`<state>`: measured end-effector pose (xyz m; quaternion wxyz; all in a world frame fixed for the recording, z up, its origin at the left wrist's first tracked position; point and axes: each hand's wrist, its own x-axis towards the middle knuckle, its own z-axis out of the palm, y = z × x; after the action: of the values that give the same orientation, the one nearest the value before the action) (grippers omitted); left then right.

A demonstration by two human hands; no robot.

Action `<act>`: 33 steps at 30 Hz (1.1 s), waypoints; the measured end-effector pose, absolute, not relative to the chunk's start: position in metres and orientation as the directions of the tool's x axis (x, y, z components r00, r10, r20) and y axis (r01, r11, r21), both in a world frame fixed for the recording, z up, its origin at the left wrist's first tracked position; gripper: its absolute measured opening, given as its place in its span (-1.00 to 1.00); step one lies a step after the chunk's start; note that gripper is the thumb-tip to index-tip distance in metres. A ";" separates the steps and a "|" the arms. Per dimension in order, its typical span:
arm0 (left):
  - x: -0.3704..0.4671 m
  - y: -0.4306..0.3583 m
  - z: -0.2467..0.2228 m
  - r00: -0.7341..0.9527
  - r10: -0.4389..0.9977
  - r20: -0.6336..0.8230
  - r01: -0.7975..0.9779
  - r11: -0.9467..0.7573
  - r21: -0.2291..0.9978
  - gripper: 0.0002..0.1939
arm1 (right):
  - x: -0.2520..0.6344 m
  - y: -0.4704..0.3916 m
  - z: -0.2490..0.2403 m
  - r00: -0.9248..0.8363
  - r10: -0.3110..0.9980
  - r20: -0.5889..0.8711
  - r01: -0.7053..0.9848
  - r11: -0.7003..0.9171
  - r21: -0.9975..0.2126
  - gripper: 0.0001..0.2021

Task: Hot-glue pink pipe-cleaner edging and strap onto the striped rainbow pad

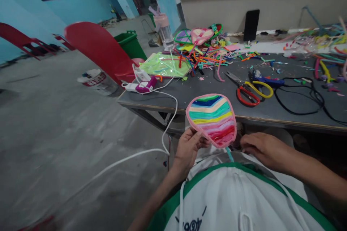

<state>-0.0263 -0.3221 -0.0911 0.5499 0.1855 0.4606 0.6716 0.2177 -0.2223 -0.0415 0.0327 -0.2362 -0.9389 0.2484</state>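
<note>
My left hand (191, 145) pinches the lower left edge of a striped pipe-cleaner craft (213, 118). Its shape is rounded, with a pink rim and bands of green, blue, cream, yellow, pink and red. Below it a short turquoise pipe cleaner (230, 154) sticks out. To the right, over my lap, my right hand (257, 147) has its fingers curled; what they hold, if anything, is hidden. Scissors (246, 88) with one red and one yellow handle lie on the grey table (200, 88) beyond the craft. Beside them is a blue glue gun (267, 80) with a black cord.
Pipe-cleaner scraps (214, 57) and finished crafts (202, 36) are heaped at the back. A bottle (164, 30), a phone (251, 25) and a power strip (146, 85) stand or lie on the table. A white cable (130, 156) hangs left, near a red chair (100, 50).
</note>
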 end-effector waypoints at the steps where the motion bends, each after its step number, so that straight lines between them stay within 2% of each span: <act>1: -0.025 -0.321 -0.089 -0.329 0.909 -0.257 -0.567 0.028 0.823 -0.70 | 0.226 -0.225 -0.043 -0.870 0.492 0.001 0.438 0.775 -0.455 -0.70; 4: -0.018 -0.317 -0.081 -0.347 0.903 -0.253 -0.539 0.029 0.842 -0.64 | 0.226 -0.238 -0.039 -0.809 0.560 0.181 0.430 0.773 -0.467 -0.60; 6: -0.010 -0.313 -0.071 -0.353 0.908 -0.226 -0.500 0.021 0.866 -0.62 | 0.209 -0.247 -0.032 -0.793 0.577 0.196 0.411 0.744 -0.527 -0.47; 8: -0.003 -0.309 -0.060 -0.338 0.927 -0.164 -0.452 -0.007 0.892 -0.64 | 0.188 -0.251 -0.025 -0.789 0.574 0.219 0.396 0.747 -0.534 -0.33; 10: 0.003 -0.305 -0.047 -0.292 0.954 -0.072 -0.391 -0.050 0.919 -0.68 | 0.172 -0.248 -0.020 -0.768 0.590 0.249 0.393 0.741 -0.544 -0.38; 12: 0.006 -0.302 -0.035 -0.231 0.973 0.018 -0.326 -0.095 0.941 -0.66 | 0.166 -0.241 -0.016 -0.712 0.635 0.300 0.367 0.701 -0.612 -0.45; 14: 0.006 -0.300 -0.027 -0.239 0.965 0.110 -0.242 -0.168 0.956 -0.62 | 0.171 -0.231 -0.013 -0.597 0.724 0.346 0.284 0.594 -0.753 -0.51; 16: 0.002 -0.297 -0.023 -0.379 0.898 0.224 -0.120 -0.288 0.950 -0.58 | 0.179 -0.223 -0.014 -0.475 0.822 0.312 0.091 0.399 -0.913 -0.56; 17: 0.000 -0.296 -0.023 -0.477 0.832 0.284 -0.038 -0.343 0.939 -0.55 | 0.183 -0.221 -0.015 -0.438 0.859 0.264 -0.032 0.279 -0.960 -0.59; 19: -0.006 -0.292 -0.026 -0.620 0.695 0.363 0.113 -0.379 0.919 -0.46 | 0.188 -0.218 -0.022 -0.434 0.887 0.155 -0.237 0.054 -0.970 -0.62; 20: -0.009 -0.291 -0.029 -0.647 0.668 0.369 0.153 -0.361 0.920 -0.41 | 0.189 -0.219 -0.027 -0.441 0.890 0.114 -0.301 -0.028 -0.953 -0.64; 22: -0.015 -0.288 -0.035 -0.632 0.705 0.321 0.140 -0.304 0.942 -0.37 | 0.187 -0.220 -0.038 -0.438 0.897 0.057 -0.370 -0.122 -0.921 -0.66; 25: -0.025 -0.285 -0.040 -0.535 0.824 0.186 -0.017 -0.230 0.973 -0.45 | 0.184 -0.219 -0.050 -0.417 0.909 0.011 -0.406 -0.175 -0.897 -0.66; 29: -0.037 -0.281 -0.041 -0.506 0.856 0.106 -0.135 -0.200 0.971 -0.67 | 0.187 -0.212 -0.058 -0.478 0.878 -0.020 -0.333 -0.203 -0.921 -0.61; 33: -0.038 -0.278 -0.042 -0.459 0.887 0.052 -0.207 -0.163 0.965 -0.72 | 0.189 -0.210 -0.060 -0.599 0.796 -0.091 -0.248 -0.292 -0.924 -0.65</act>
<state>-0.0383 -0.2782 -0.0415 0.3991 0.3338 0.5090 0.6857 0.1893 -0.2101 -0.0599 0.3470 -0.2831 -0.4832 0.7523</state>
